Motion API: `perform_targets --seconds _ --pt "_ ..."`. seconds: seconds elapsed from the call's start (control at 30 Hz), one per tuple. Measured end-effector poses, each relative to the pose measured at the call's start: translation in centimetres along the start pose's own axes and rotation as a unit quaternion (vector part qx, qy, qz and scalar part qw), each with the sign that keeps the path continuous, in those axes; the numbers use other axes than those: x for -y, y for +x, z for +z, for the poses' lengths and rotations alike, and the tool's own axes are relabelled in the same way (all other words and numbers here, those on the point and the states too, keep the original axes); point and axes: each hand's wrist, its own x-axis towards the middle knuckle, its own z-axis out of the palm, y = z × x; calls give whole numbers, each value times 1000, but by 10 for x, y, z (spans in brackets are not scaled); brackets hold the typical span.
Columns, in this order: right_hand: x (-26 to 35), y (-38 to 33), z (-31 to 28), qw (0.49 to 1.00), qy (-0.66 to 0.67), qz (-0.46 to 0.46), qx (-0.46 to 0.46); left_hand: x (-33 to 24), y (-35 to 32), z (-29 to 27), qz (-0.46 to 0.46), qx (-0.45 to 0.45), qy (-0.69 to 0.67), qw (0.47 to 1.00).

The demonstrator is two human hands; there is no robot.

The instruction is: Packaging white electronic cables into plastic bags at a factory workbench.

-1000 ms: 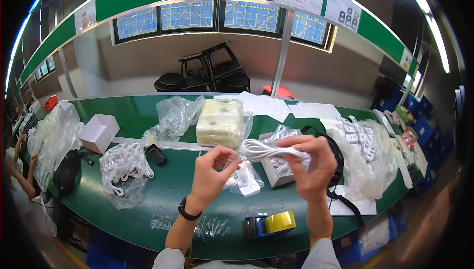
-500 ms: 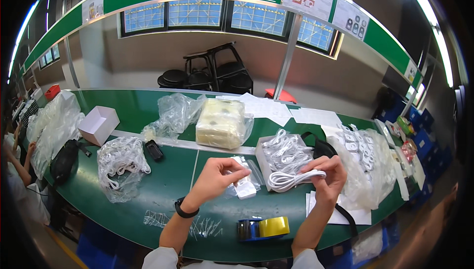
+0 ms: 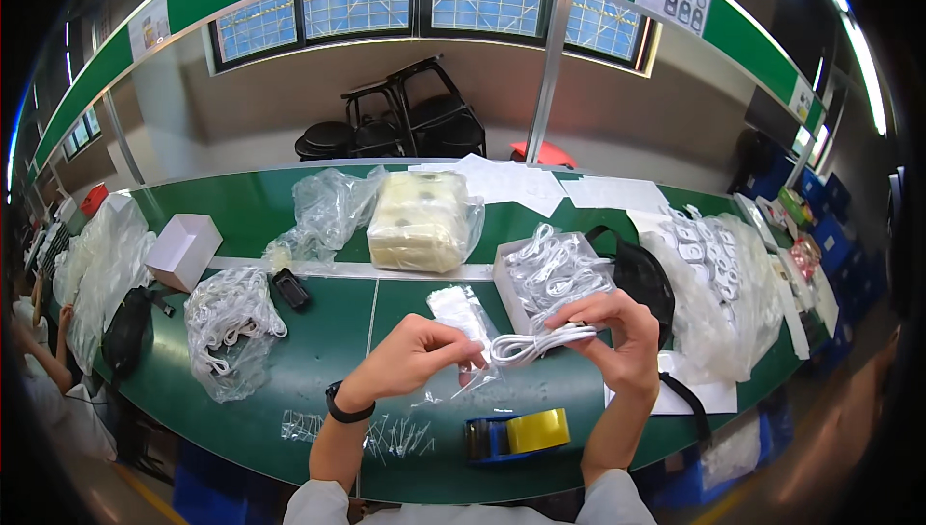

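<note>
My right hand [image 3: 622, 342] is closed on a coiled white cable [image 3: 531, 344], pinching the bundle at its right end above the table. My left hand [image 3: 424, 356] has its thumb and fingers pinched together on a thin clear plastic bag [image 3: 473, 385], close to the cable's left end. Just beyond the left fingers, a white item [image 3: 458, 311] lies on the table; its kind is not plain. Behind my right hand stands an open box [image 3: 514, 289] full of white cables [image 3: 555, 269].
A tape dispenser [image 3: 516, 433] and several wire ties [image 3: 400, 436] lie near the front edge. Bagged white cables [image 3: 231, 318], a black object [image 3: 289, 290] and a pale box [image 3: 183, 250] are leftward. A wrapped yellowish block [image 3: 420, 221] sits behind; bagged white parts [image 3: 719, 274] lie rightward.
My right hand has brought the coiled cable left and slightly nearer to my left hand. My left hand has come down a little, and clear plastic now hangs at its fingertips.
</note>
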Motion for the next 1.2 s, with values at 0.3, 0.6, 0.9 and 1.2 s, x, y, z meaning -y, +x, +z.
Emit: perform_targets --seconds 0.3,0.6,0.9,1.2 --pt "-4 4 5 998 -4 -24 54 -1 -6 0 10 13 11 1000" --pt "-5 5 6 998 13 -9 62 -3 -10 3 -47 -36 79 995" --pt "-22 4 22 996 86 -16 -14 -1 -8 0 -34 9 -23 999" --pt "-30 7 36 997 78 -15 12 7 0 6 -63 56 -167 982"
